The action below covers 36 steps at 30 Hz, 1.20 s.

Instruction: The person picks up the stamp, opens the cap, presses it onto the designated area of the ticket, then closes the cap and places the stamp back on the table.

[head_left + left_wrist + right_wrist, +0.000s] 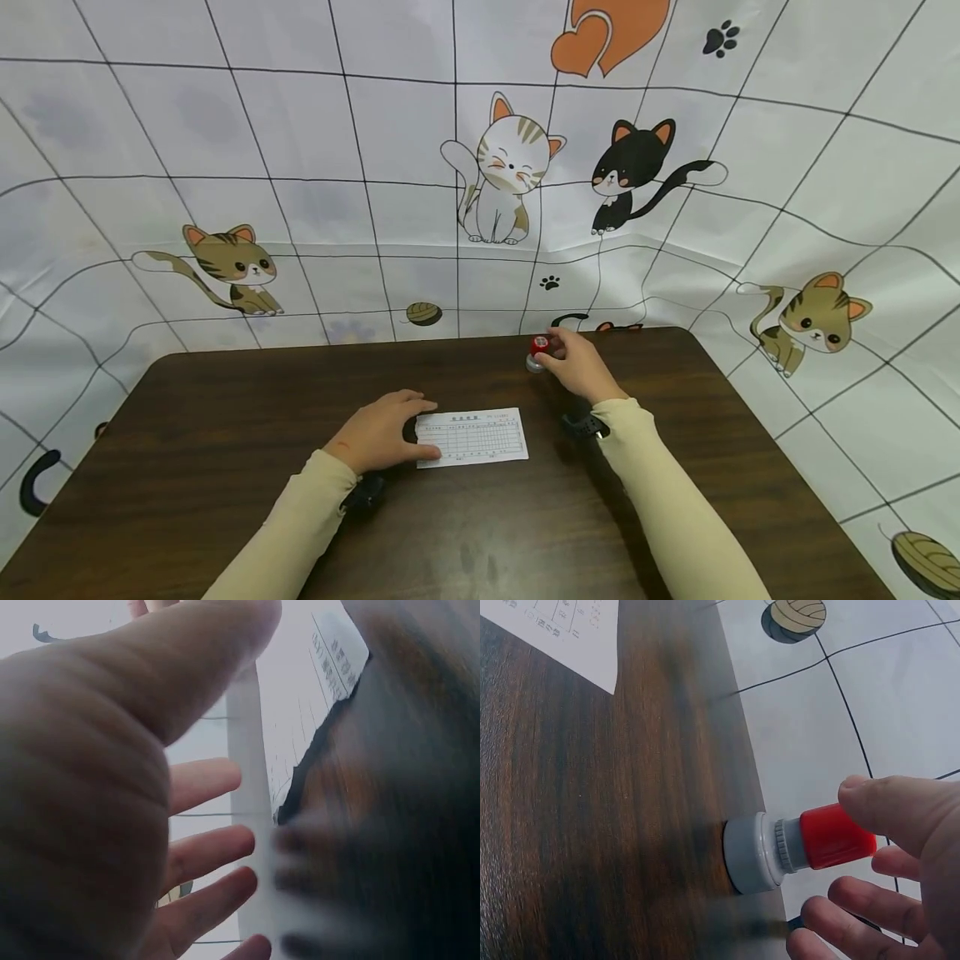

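Observation:
A white printed form slip (480, 437) with a ruled grid lies on the dark wooden table. My left hand (386, 433) is at its left end, the thumb over the lower left corner and the fingers spread apart. In the left wrist view those fingers (214, 851) are fairly straight, and the slip (300, 682) shows a ragged edge. Toward the table's back edge, a self-inking stamp with a red top and grey base (754, 851) stands upright. The thumb and index finger of my right hand (581, 367) hold its red top; the other fingers curl loosely beside it.
The brown wood-grain table (247, 467) ends just behind the stamp. Beyond it hangs a white sheet (405, 142) with black grid lines and printed cats, also covering the right side. Dark bands (585, 421) sit at both wrists.

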Each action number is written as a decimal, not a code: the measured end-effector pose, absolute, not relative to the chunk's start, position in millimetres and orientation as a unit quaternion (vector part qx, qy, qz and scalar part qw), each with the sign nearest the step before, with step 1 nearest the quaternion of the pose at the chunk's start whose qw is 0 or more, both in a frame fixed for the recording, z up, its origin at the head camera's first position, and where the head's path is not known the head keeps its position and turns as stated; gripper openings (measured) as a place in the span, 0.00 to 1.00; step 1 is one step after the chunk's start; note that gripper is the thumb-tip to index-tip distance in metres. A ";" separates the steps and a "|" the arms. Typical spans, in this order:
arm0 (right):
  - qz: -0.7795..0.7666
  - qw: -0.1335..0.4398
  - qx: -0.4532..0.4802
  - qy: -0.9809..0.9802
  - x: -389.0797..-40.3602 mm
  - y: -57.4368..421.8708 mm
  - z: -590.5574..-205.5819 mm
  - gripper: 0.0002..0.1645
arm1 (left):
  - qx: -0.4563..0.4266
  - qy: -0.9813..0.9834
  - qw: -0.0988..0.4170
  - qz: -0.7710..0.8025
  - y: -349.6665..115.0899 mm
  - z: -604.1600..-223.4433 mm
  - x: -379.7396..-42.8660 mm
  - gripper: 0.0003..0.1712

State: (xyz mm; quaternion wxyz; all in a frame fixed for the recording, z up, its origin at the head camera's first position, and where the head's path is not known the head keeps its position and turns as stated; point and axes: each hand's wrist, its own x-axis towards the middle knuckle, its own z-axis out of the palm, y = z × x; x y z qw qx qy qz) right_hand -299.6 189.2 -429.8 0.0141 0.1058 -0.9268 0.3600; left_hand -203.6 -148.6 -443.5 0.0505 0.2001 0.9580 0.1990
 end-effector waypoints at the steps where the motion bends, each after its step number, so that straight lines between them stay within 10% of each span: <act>1: 0.359 0.014 0.107 -0.927 -300.6 188.5 -431.1 0.35 | 0.200 0.958 0.052 0.200 -148.0 -443.8 -203.4 0.46; 36: 0.369 0.088 0.077 -0.922 -294.7 181.6 -432.2 0.20 | 0.192 0.965 0.038 0.173 -136.6 -448.3 -207.8 0.39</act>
